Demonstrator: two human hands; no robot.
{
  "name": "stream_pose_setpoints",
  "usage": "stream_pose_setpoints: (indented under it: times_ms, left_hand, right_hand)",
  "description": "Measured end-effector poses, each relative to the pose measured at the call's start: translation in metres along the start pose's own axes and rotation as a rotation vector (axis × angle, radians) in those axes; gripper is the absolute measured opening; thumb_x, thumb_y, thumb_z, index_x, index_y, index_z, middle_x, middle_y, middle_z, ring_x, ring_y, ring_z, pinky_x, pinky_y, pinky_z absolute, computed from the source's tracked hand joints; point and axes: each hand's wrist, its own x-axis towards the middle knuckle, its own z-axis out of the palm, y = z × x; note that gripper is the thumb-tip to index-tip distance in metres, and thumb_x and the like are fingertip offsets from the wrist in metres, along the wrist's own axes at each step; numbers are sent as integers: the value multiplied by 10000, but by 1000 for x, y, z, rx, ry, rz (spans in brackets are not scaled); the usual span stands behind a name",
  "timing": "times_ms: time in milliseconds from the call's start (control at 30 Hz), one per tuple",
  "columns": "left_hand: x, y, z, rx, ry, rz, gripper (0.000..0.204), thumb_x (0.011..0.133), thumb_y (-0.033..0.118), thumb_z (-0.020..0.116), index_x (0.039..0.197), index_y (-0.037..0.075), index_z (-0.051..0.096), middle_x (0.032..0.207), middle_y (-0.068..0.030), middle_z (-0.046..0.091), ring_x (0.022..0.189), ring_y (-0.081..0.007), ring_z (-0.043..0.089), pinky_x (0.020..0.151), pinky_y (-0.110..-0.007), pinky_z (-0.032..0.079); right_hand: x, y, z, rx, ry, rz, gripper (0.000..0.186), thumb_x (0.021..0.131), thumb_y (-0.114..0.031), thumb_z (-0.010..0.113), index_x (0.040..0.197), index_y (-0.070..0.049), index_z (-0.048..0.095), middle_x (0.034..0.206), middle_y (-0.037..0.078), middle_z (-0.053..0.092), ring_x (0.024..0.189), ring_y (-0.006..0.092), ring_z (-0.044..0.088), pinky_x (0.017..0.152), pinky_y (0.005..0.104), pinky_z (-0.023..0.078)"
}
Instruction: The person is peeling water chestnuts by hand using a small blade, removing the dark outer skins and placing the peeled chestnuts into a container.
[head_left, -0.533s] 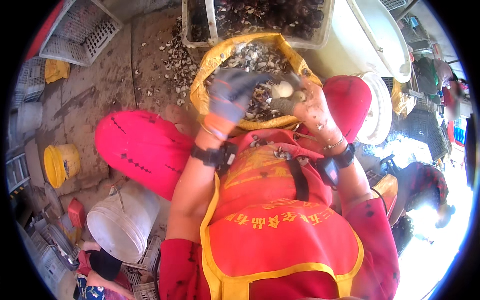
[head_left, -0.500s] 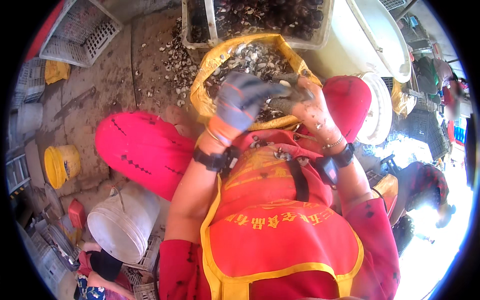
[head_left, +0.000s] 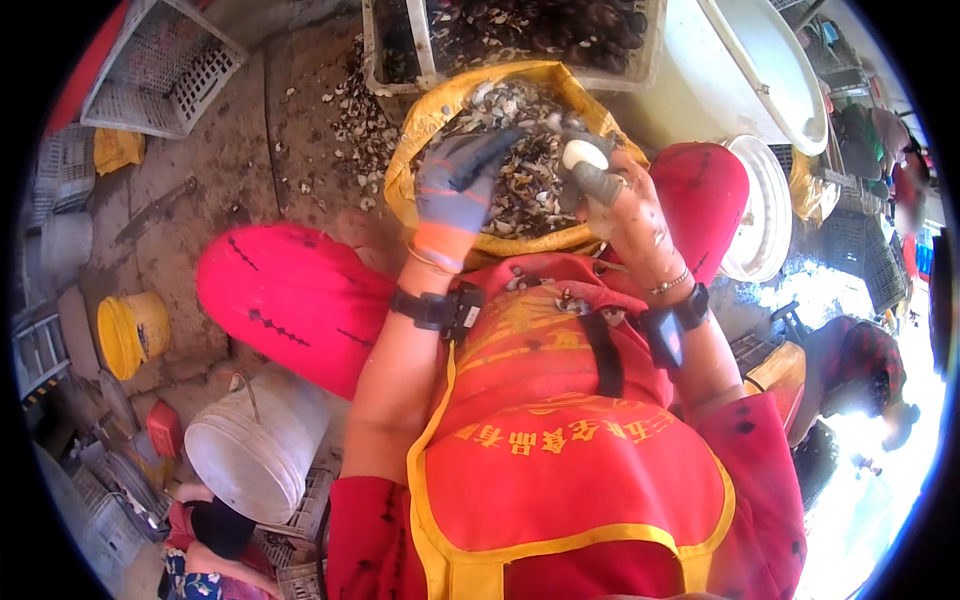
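My right hand (head_left: 622, 205), with grey covers on its fingertips, pinches a smooth white egg-shaped thing (head_left: 584, 154). It is held over the right part of an open yellow sack (head_left: 412, 118), which is filled with white and brown shell-like scraps (head_left: 520, 165). My left hand (head_left: 462, 180) wears a grey-and-orange glove with dark fingertips. It hovers over the sack's left side with its fingers stretched out toward the scraps, and nothing shows in them. The sack stands between my knees.
Behind the sack, a pale crate (head_left: 650, 50) holds dark round things. A large whitish tub (head_left: 690, 100) and a white bucket (head_left: 762, 215) are at the right. A white bucket (head_left: 245, 460) and a yellow bucket (head_left: 135, 330) stand at the left. Other people sit nearby.
My hands have drawn apart: the left has moved back left from the right. The white egg-shaped thing now shows plainly in my right fingers.
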Motion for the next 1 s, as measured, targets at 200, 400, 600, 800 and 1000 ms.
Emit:
stream_pose_setpoints:
  times_ms: [200, 400, 600, 800, 1000]
  left_hand:
    - [-3, 16, 10, 281, -37, 218, 261, 839, 43, 631, 1085, 104, 696, 978, -105, 655, 905, -271, 619, 788, -329, 494]
    - [6, 0, 0, 299, -111, 71, 268, 841, 25, 610, 1073, 120, 707, 950, -104, 662, 908, -253, 617, 799, -333, 491]
    - [3, 19, 2, 359, -102, 319, 318, 811, -4, 617, 1061, 165, 721, 934, -87, 658, 871, -245, 600, 790, -335, 486]
    - [9, -11, -6, 65, 52, 40, 282, 839, 0, 609, 1068, 126, 716, 951, -57, 663, 837, -189, 615, 794, -295, 486]
    - [-5, 30, 15, 394, -78, 338, 332, 784, 5, 616, 1046, 177, 726, 899, -62, 640, 868, -234, 570, 803, -342, 468]
  right_hand:
    - [28, 56, -31, 646, -278, 113, 310, 912, -193, 586, 1156, -3, 566, 833, 37, 551, 656, 154, 487, 623, 267, 445]
    - [-6, 17, -3, -63, 5, -54, 308, 868, -135, 581, 1143, 2, 568, 912, 19, 646, 690, 45, 519, 592, 192, 419]
    - [-2, 13, -3, -119, 1, -59, 323, 864, -113, 590, 1158, 15, 555, 939, 26, 655, 722, 57, 563, 602, 187, 432]
    - [-3, 13, -1, 35, -9, -63, 296, 879, -132, 611, 1136, 10, 569, 948, 45, 657, 768, 100, 616, 620, 220, 467]
    - [25, 60, -31, 906, -104, 228, 183, 910, -138, 548, 1069, -57, 586, 967, 85, 642, 707, 209, 582, 598, 321, 496]
